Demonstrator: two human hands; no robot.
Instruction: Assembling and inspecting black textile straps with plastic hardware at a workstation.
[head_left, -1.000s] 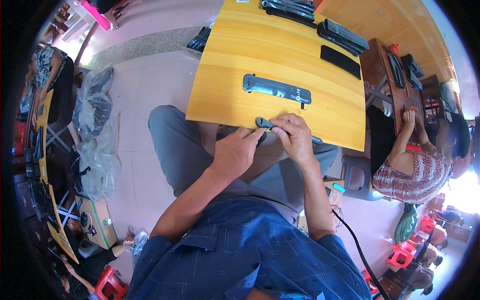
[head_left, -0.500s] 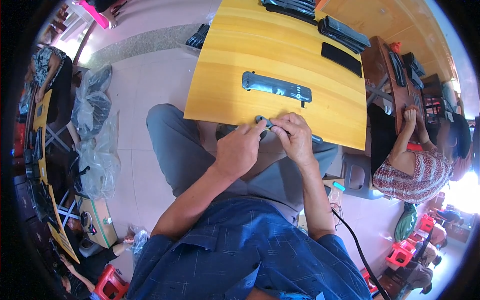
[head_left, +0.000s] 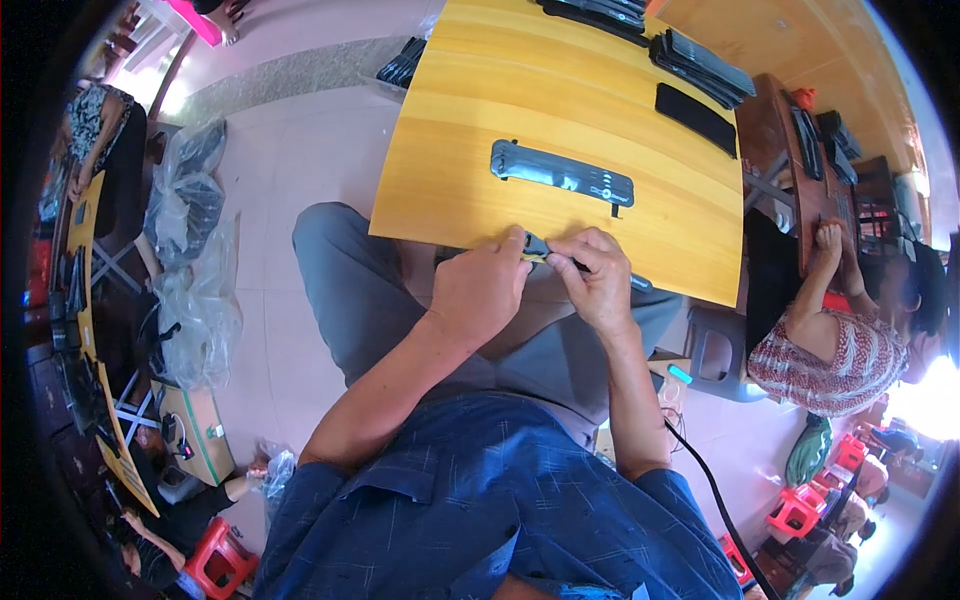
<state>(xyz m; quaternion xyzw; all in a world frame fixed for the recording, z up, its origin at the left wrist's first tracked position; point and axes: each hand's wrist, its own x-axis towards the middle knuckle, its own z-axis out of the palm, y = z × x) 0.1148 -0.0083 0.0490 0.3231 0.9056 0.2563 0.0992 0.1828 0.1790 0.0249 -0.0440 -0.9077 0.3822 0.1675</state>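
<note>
My left hand [head_left: 478, 292] is closed, its thumb and fingers pinching the grey end of a long dark strip [head_left: 536, 246] at the table's near edge. From the other side my right hand [head_left: 598, 283] grips the same strip between thumb and fingers. Its far end pokes out past my right hand, while its middle is covered by the fingers. A thin yellowish edge shows between the two hands. Beyond them, a flat shiny grey-black strip [head_left: 560, 174] with small black tabs and pale printing lies on the yellow wooden table [head_left: 450, 130].
Stacks of black strips [head_left: 700, 68] lie at the table's far right, beside a single black strip [head_left: 695, 120]. Clear plastic bags [head_left: 195, 320] are on the floor at left. A person [head_left: 835, 345] sits to my right beside a grey stool [head_left: 715, 352]. A black cable [head_left: 705, 480] runs at lower right.
The strip's grey end has turned between my hands and shows more of its edge. My left fingers have shifted on it. The whole view has moved slightly, while the strip on the table stays put.
</note>
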